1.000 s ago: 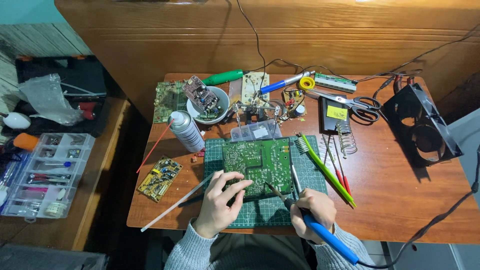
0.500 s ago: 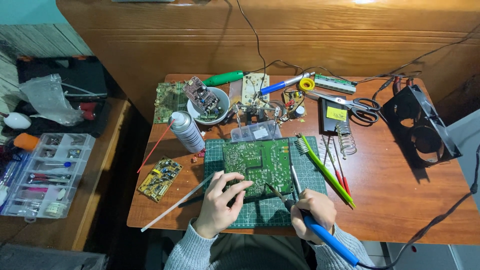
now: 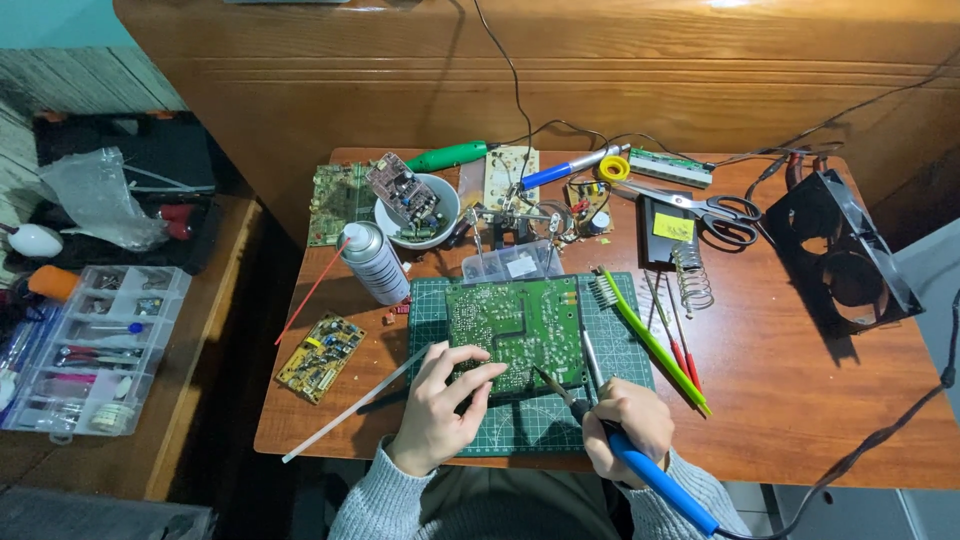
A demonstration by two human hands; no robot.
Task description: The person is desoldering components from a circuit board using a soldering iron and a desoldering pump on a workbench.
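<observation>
Green is what we work on: a green circuit board point(image 3: 515, 325) lies solder side up on a gridded cutting mat point(image 3: 520, 425) near the front edge of the wooden table point(image 3: 800, 420). Our left hand point(image 3: 440, 405) rests its fingertips on the board's near left corner, fingers curled, pinching a thin whitish strip point(image 3: 345, 420) that slants off toward the table's front left edge. Our right hand point(image 3: 625, 425) is closed around a blue-handled soldering iron point(image 3: 640, 465), its tip touching the board's near edge. Just left of the mat stands a white spray can point(image 3: 373, 262) with a red straw; a yellow square label point(image 3: 673, 227) sits on a dark block behind the mat, beside scissors point(image 3: 715, 210). A small yellow board point(image 3: 320, 357) lies alone at the left. Bare wood opens on the right, between the mat and a black fan frame point(image 3: 840, 255).
</observation>
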